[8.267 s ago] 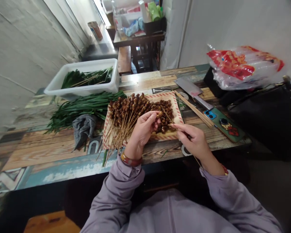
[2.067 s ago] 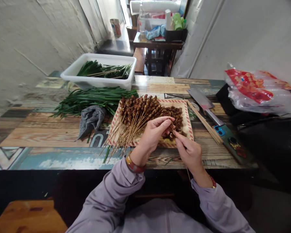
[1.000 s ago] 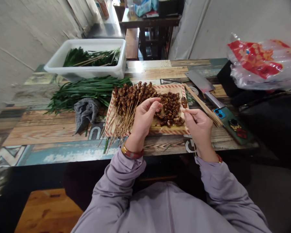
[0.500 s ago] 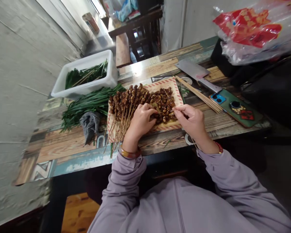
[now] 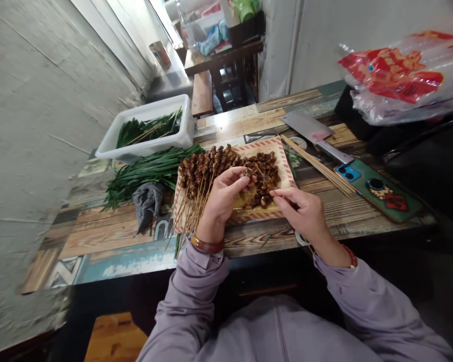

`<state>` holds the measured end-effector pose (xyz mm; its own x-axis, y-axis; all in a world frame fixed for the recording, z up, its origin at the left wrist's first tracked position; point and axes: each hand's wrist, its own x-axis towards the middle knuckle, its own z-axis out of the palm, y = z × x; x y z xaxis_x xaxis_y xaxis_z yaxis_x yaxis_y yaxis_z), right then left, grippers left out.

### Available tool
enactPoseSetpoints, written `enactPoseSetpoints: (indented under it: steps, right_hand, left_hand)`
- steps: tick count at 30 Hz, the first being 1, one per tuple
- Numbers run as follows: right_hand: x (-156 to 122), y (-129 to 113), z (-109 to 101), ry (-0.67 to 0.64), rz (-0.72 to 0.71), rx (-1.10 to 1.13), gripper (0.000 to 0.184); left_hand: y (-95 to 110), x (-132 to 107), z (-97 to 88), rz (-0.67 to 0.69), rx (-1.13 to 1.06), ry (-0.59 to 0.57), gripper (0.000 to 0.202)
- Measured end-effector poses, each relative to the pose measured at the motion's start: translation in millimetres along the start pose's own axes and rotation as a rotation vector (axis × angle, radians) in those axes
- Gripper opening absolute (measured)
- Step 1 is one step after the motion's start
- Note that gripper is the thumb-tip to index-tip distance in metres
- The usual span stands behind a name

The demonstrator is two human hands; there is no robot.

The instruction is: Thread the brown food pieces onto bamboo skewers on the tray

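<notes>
My left hand (image 5: 226, 193) pinches a shiny brown silkworm pupa (image 5: 248, 176) between thumb and fingers, above a tray (image 5: 285, 161) with a red-striped edge. In my right hand (image 5: 304, 208) is a thin bamboo skewer (image 5: 308, 245), its back end poking out below the palm and its tip pointing toward the left hand. Loose pupae (image 5: 268, 166) lie heaped on the tray's right half, between and behind the hands. Several loaded pupa skewers (image 5: 198, 168) are stacked on its left half, bare ends toward me, partly covered by my left hand.
Behind the tray lie a cleaver (image 5: 309, 128), bare bamboo skewers (image 5: 319, 168) and a green-cased phone (image 5: 381, 191). Leftward are a grey cloth (image 5: 147, 201), green chives (image 5: 147, 171) and a white bin (image 5: 143, 142) of greens. A plastic bag (image 5: 403, 80) sits far right.
My left hand has lifted from the heap with a pupa in its fingers. The right hand stays near the tray's right side. The camera view has shifted slightly.
</notes>
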<state>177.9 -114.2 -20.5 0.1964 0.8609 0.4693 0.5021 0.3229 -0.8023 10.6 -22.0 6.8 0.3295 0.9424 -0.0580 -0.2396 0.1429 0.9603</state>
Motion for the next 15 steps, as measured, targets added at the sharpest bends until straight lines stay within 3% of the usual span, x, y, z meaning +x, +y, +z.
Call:
enactPoseSetpoints:
  steps: [5, 15]
  right_hand:
    - [-2.4, -3.0, 4.2, -0.108, -0.092, -0.068, 0.019]
    - [-7.5, 2.8, 6.8, -0.140, -0.184, -0.133, 0.021]
  left_hand:
    - [-3.1, -0.9, -2.6, -0.030, -0.167, 0.048, 0.032]
    - [1.3, -0.7, -7.1, -0.046, -0.333, 0.089, 0.027]
